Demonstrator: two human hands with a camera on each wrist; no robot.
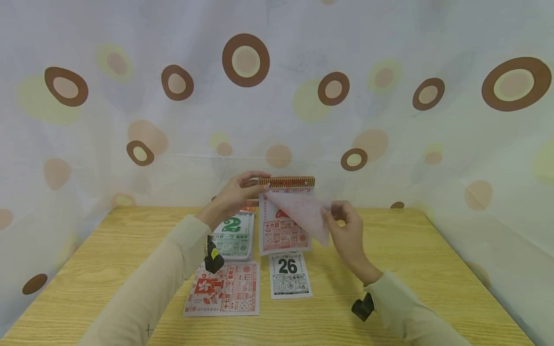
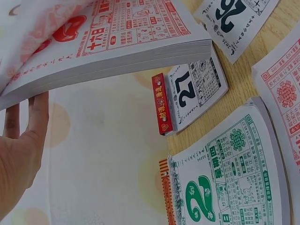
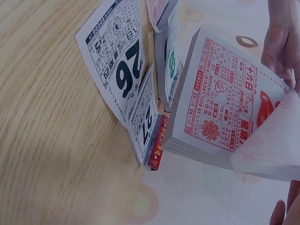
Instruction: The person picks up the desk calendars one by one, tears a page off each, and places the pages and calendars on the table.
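Note:
A thick tear-off calendar (image 1: 281,235) with red print and a gold-striped top binding stands raised above the table. My left hand (image 1: 235,194) grips it by the upper left edge, thumb in front and fingers behind. At its right side my right hand (image 1: 346,235) pinches the corner of the thin top page (image 1: 312,218). That page is pulled diagonally across and looks blurred; its upper left part still meets the pad near my left thumb. A red-printed page shows beneath it. In the left wrist view, fingers (image 2: 37,115) support the pad from behind.
On the wooden table (image 1: 389,269) lie a loose "26" sheet (image 1: 290,278), a loose red sheet (image 1: 222,288) and a green "2" calendar (image 1: 233,235). A small red-topped "27" calendar (image 2: 192,93) lies behind the raised pad. A dotted curtain (image 1: 277,105) hangs along the back.

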